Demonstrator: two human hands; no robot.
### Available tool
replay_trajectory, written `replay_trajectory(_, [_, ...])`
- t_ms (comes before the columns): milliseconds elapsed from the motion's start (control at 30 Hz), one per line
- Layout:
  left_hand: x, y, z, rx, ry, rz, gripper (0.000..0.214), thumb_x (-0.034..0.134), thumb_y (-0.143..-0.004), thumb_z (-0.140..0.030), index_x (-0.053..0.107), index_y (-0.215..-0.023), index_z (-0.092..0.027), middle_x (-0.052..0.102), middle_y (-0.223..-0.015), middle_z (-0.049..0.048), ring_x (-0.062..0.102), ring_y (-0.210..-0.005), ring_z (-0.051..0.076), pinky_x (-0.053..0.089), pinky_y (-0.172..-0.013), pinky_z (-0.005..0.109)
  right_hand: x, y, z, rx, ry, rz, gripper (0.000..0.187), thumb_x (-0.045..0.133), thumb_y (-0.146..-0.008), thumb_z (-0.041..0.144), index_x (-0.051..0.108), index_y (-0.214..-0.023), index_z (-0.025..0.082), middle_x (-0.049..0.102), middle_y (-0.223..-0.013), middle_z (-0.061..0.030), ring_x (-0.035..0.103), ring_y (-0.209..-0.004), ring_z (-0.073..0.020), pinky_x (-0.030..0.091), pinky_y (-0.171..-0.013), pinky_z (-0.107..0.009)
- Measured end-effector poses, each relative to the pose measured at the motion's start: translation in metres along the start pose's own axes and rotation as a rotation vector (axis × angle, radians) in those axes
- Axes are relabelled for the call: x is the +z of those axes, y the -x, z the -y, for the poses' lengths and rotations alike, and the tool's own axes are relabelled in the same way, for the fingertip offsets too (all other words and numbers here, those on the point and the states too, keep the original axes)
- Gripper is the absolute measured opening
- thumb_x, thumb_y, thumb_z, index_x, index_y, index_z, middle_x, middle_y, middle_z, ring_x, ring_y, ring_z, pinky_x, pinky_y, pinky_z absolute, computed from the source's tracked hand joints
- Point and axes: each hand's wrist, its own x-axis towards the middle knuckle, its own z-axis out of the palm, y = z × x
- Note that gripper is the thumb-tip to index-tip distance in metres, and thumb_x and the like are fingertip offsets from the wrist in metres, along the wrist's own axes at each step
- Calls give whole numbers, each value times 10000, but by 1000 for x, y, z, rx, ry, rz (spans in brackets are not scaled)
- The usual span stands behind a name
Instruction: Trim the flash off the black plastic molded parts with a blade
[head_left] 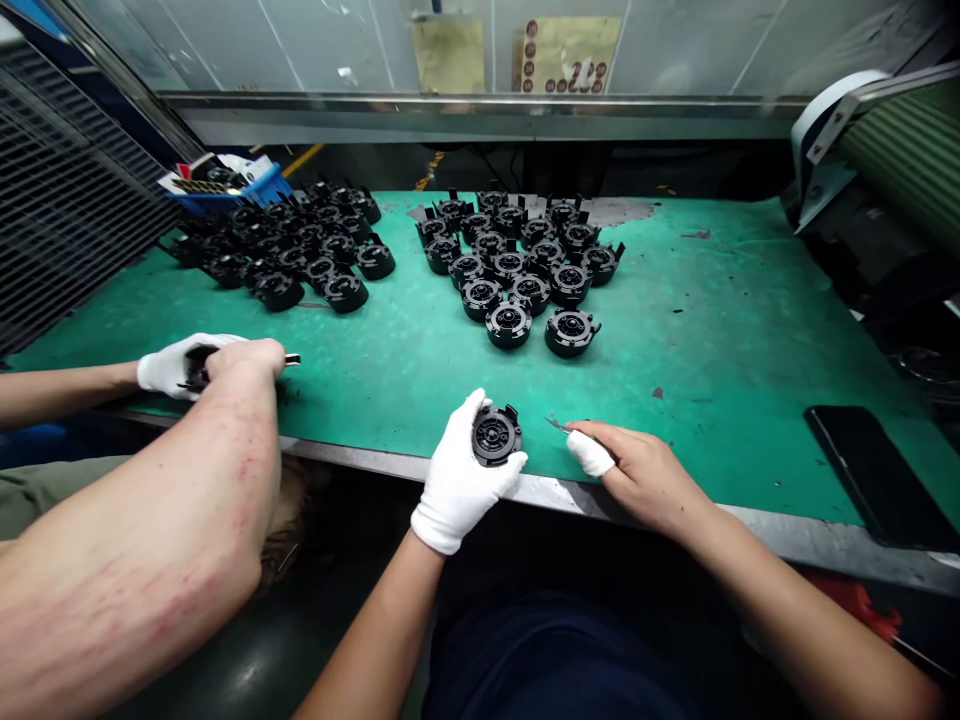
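Observation:
My left hand point(459, 478), in a white glove, grips a round black plastic housing point(496, 436) over the table's front edge, its ribbed circular face turned up toward me. To the right, my right hand point(637, 465) is bare apart from a white cover on the thumb. Its fingers are closed on a thin-bladed knife point(559, 426), whose tip points left at the housing without touching it. Beyond my hands, several similar black housings point(508, 324) stand grouped on the green mat point(675, 370).
At left, a co-worker's gloved hand point(169, 370) and bare arm point(217, 500) work on another black part. More housings point(277, 288) and a blue basket point(274, 187) lie behind them. A black phone point(870, 470) rests at right, below a green-belted machine point(907, 150).

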Motion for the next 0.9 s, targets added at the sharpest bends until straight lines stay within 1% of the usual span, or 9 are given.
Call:
replay_trajectory(100, [-14, 6, -21, -156, 207, 158, 841, 751, -821, -431, 304, -1512, -259, 527, -1431, 111, 562, -1295, 278, 461, -1125, 462, 9, 18, 11, 4, -299, 30, 519, 601, -935, 413, 533, -1430, 271, 664, -1307, -77, 666, -1105, -243, 537, -927, -347])
replay_trajectory(200, [-21, 25, -45, -264, 328, 291, 611, 448, -976, -577, 368, -1498, -271, 522, -1459, 108, 512, -1354, 280, 421, -1157, 495, 28, 41, 26, -26, -591, 79, 625, 689, -885, 421, 482, -1466, 316, 643, -1292, -53, 656, -1082, -214, 527, -933, -315])
replay_trajectory(267, [-16, 43, -56, -256, 341, 307, 596, 293, -1002, -610, 396, -1491, -283, 475, -1513, 87, 433, -1424, 271, 357, -1204, 497, 43, 56, 36, 92, -756, -24, 568, 683, -893, 422, 522, -1425, 304, 659, -1202, -47, 656, -1025, -199, 522, -912, -304])
replay_trajectory(367, [1, 69, -60, -143, 250, 177, 639, 424, -966, -624, 352, -1512, -302, 403, -1565, 67, 397, -1445, 274, 321, -1227, 484, 62, 72, 50, 365, -955, -180, 617, 674, -896, 457, 473, -1451, 277, 668, -1010, -26, 642, -859, -176, 526, -790, -284])
replay_trajectory(500, [24, 79, -40, -21, -15, -98, 460, 548, -968, -466, 519, -1381, -266, 591, -1368, 87, 565, -1273, 263, 445, -1114, 479, 76, 90, 53, 436, -1049, -92, 642, 659, -894, 502, 465, -1453, 251, 629, -866, 5, 570, -716, -150, 486, -683, -270])
replay_trajectory(567, [30, 73, -27, 107, -180, -119, 341, 600, -954, -386, 611, -1267, -252, 662, -1245, 73, 605, -1193, 252, 431, -1112, 496, 79, 101, 43, 442, -993, -50, 608, 621, -914, 519, 487, -1441, 247, 628, -878, -4, 572, -742, -159, 483, -703, -276])
replay_trajectory(667, [35, 64, -13, 273, -320, -93, 346, 679, -909, -349, 631, -1231, -232, 695, -1169, 69, 622, -1138, 246, 364, -1157, 539, 81, 116, 23, 506, -914, -69, 524, 468, -983, 540, 564, -1390, 224, 652, -908, -46, 615, -840, -198, 503, -779, -310])
replay_trajectory(767, [38, 62, -8, 297, -323, -107, 363, 670, -915, -363, 621, -1236, -200, 688, -1168, 91, 620, -1141, 250, 351, -1164, 562, 81, 119, 11, 534, -931, -17, 513, 384, -1013, 530, 663, -1293, 202, 673, -857, -63, 636, -839, -219, 523, -799, -343])
replay_trajectory(900, [40, 62, -7, 304, -286, -98, 382, 642, -927, -408, 619, -1232, -180, 677, -1156, 105, 624, -1119, 254, 341, -1164, 590, 84, 101, 7, 411, -958, 17, 425, 449, -1011, 461, 692, -1278, 237, 720, -1045, -72, 643, -1012, -242, 485, -966, -379])
